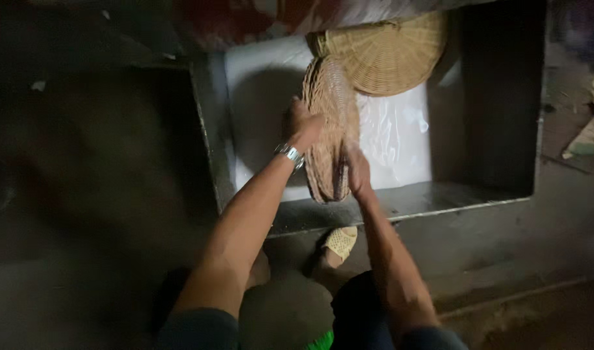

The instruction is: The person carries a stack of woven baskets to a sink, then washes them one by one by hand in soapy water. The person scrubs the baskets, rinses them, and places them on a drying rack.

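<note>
Both hands, left hand and right hand, clamp the upright woven tray; a round basket lies just behind it.

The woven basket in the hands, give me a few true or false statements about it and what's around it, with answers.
1. Both hands, left hand and right hand, grip the woven basket. True.
2. The basket lies flat. False: it is held on edge.
3. A second wicker basket lies above it. True.
4. The left wrist is bare. False: it wears a wristband.
5. The trough is lined with white plastic sheet. True.
</note>
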